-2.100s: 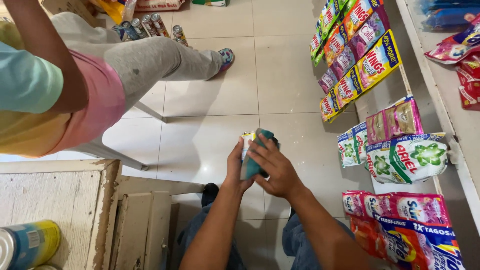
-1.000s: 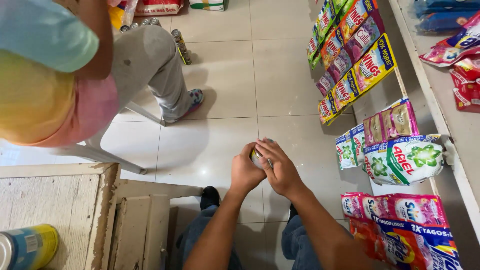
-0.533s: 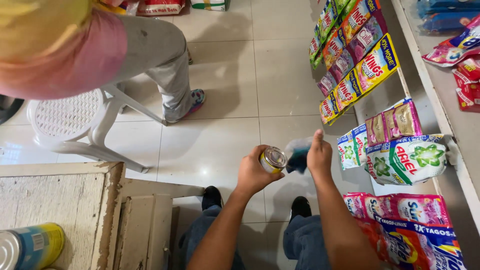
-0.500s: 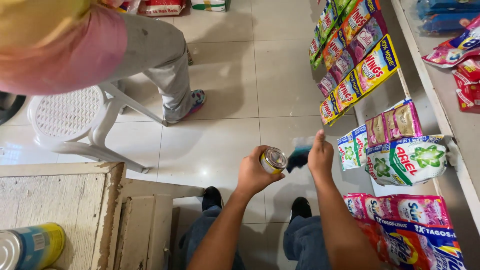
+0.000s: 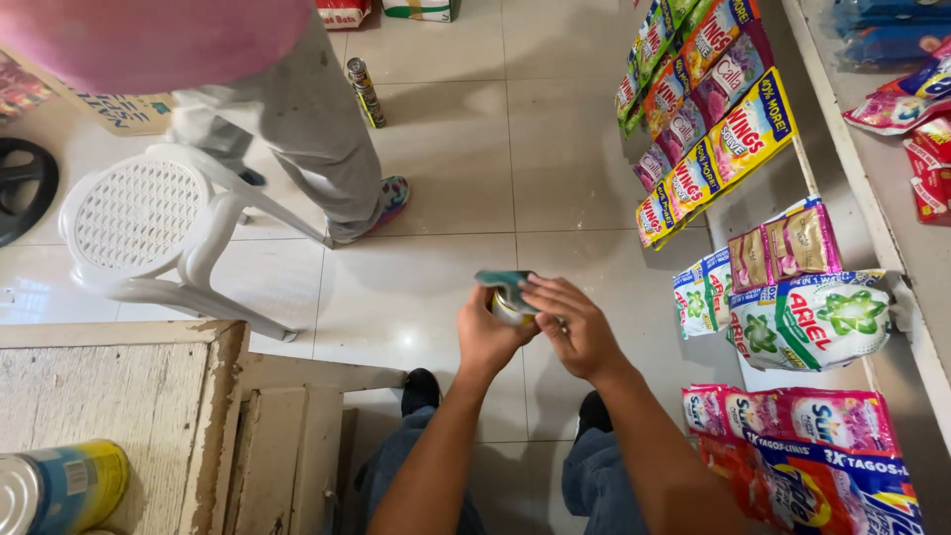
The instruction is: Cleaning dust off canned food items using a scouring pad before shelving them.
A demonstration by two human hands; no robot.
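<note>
My left hand (image 5: 487,337) grips a small round tin can (image 5: 510,309) with a yellow label, held out in front of my body above the tiled floor. A teal cloth (image 5: 503,279) lies over the can's top. My right hand (image 5: 573,325) presses on that cloth with its fingers spread across the can. My knees in blue jeans show below my forearms.
Another person in grey trousers (image 5: 312,119) stands beside a white plastic chair (image 5: 158,228) at the left. Hanging strips of detergent sachets (image 5: 713,149) and packets (image 5: 807,322) fill the rack at the right. A worn wooden counter (image 5: 109,406) with a can (image 5: 54,490) is at the lower left.
My right hand, which had swung out toward the rack with the teal cloth, has come back onto the can. The other person has stood up from the chair.
</note>
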